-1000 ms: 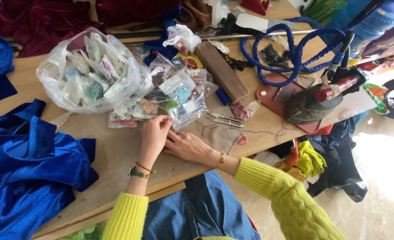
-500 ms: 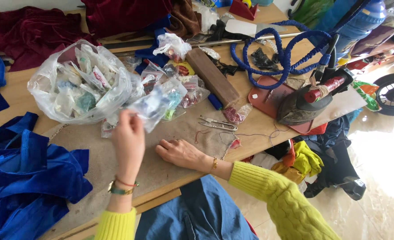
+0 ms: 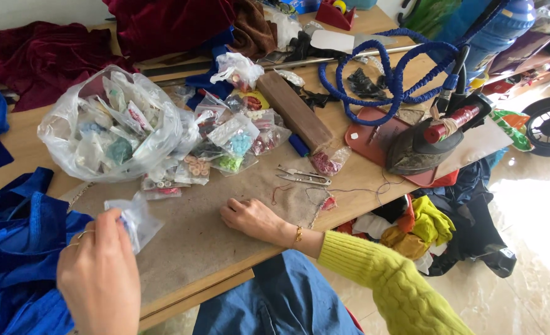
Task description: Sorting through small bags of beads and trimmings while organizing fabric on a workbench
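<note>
My left hand (image 3: 98, 273) is raised near the camera at the lower left and pinches a small clear plastic packet (image 3: 136, 218) with something pale and blue inside. My right hand (image 3: 253, 218), in a yellow knitted sleeve with a gold bracelet, rests palm down on the brown cloth (image 3: 194, 229) that covers the table and holds nothing. Beyond both hands lies a heap of small clear packets of buttons and beads (image 3: 228, 146). A large clear bag (image 3: 110, 124) stuffed with more packets sits to the left of that heap.
Metal thread snips (image 3: 303, 177) lie right of my right hand. A wooden block (image 3: 293, 111), an iron (image 3: 421, 146) on a red mat and a coiled blue hose (image 3: 405, 62) are further right. Blue velvet (image 3: 14, 248) lies left, maroon velvet (image 3: 39, 56) behind.
My left hand picked a small packet out of the heap and carried it back toward me, down and to the left. My right hand stayed on the cloth.
</note>
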